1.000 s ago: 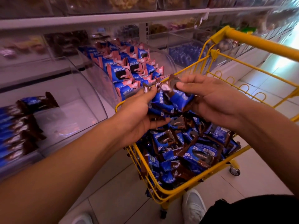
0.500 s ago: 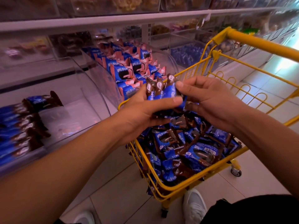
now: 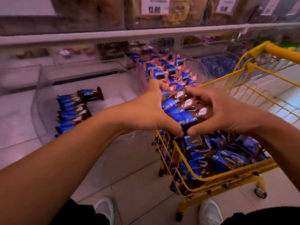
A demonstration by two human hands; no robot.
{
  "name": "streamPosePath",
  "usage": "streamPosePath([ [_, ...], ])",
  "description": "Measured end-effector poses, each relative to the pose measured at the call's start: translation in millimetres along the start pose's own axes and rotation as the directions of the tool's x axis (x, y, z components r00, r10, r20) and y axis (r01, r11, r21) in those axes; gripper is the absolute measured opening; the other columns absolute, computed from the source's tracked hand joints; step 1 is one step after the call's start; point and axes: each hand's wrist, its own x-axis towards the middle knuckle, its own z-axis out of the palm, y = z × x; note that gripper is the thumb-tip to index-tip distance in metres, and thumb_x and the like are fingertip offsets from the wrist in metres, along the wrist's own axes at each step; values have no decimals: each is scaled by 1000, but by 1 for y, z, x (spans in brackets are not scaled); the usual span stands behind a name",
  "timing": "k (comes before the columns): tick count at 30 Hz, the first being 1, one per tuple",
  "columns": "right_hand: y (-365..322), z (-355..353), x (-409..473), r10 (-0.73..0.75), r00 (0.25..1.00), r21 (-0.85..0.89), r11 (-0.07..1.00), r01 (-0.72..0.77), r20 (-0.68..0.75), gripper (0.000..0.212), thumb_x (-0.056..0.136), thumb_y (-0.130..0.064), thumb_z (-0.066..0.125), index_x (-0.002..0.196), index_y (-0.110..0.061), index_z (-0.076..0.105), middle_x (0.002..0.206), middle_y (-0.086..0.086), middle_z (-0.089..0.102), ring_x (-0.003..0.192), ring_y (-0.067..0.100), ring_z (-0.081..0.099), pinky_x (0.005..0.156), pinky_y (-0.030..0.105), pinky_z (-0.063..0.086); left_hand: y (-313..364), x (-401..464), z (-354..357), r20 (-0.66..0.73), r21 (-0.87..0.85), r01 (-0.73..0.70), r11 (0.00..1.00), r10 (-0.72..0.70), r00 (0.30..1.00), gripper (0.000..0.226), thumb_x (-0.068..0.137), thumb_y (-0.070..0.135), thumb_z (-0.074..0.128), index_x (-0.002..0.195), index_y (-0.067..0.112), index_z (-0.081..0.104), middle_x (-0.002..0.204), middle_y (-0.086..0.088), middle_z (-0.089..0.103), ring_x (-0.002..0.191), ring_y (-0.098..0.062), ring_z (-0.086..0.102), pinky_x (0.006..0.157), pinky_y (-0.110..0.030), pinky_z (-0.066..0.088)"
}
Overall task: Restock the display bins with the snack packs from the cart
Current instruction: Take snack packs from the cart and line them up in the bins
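Observation:
Both hands hold a small stack of blue-and-brown snack packs point(image 3: 183, 109) above the front left corner of the yellow cart point(image 3: 215, 177). My left hand point(image 3: 151, 111) grips the stack from the left, thumb underneath. My right hand point(image 3: 215, 111) grips it from the right, fingers curled over the top. The cart holds many more of the same packs point(image 3: 227, 156). A clear display bin point(image 3: 48, 82) at the left holds a row of matching packs point(image 3: 73, 111) along its left part.
A second clear bin point(image 3: 168, 70) behind my hands is full of blue-and-pink packs. More bins stand further right and on the shelf above, with price tags point(image 3: 155, 5). The cart handle point(image 3: 282, 53) sticks up at the right. My white shoes point(image 3: 103, 210) stand on the tiled floor.
The stack has been squared up between both hands and lifted off the cart load, moving slightly left. My view has tilted down and shifted toward the left bin.

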Motion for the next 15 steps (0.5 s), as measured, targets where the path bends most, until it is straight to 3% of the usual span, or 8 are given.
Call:
streamPosePath([
  [1,-7,10,4,-3,999,-26,1000,4,32,81,54,-6,85,129,-7,54,111,-14,74,96,-2,68,80,12,51,-1,-9,-7,-23,4,2,1000,-2,1000,92,50,4,94,115,23,32,99,-6,67,69,-2,67,57,-23,54],
  [3,-17,28,14,-9,997,8,1000,9,74,70,55,-3,86,119,-6,55,105,-2,76,89,4,70,75,16,54,-3,-29,-25,-81,10,0,1000,1,997,84,50,5,94,110,24,38,107,-5,65,74,-6,69,59,-28,58],
  [5,-27,45,28,-34,996,32,999,31,83,65,56,2,90,111,-9,58,97,1,77,84,8,72,70,18,56,-4,-51,-48,-163,86,-17,996,31,986,78,47,25,96,107,25,47,106,1,67,84,-13,71,70,-36,61],
  [7,-38,60,50,-56,997,11,998,56,51,56,59,2,87,106,-12,60,89,-2,77,79,7,71,64,19,55,-8,-71,-78,-296,145,-41,989,83,952,71,46,52,91,103,25,58,95,5,72,85,-11,71,74,-31,59],
  [9,-46,72,80,-53,998,-43,998,53,16,48,64,4,87,102,-12,62,83,-5,75,75,5,70,62,19,55,-22,-88,-109,-433,234,-62,970,161,887,49,62,61,77,93,25,66,86,5,74,81,-5,70,73,-26,56],
  [12,-49,93,144,1,1000,-195,981,-7,-29,44,67,-7,86,106,-8,65,91,4,75,81,15,71,70,33,61,-55,-109,-157,-454,576,45,816,274,848,12,80,41,73,84,30,70,85,15,69,84,4,61,83,-32,50],
  [15,-37,115,211,121,993,-306,945,-118,-9,35,71,-15,86,100,-8,67,89,15,74,68,20,69,59,31,58,-87,-117,-185,-419,672,127,729,234,877,7,78,26,76,83,22,73,93,4,71,93,-16,64,90,-39,49],
])
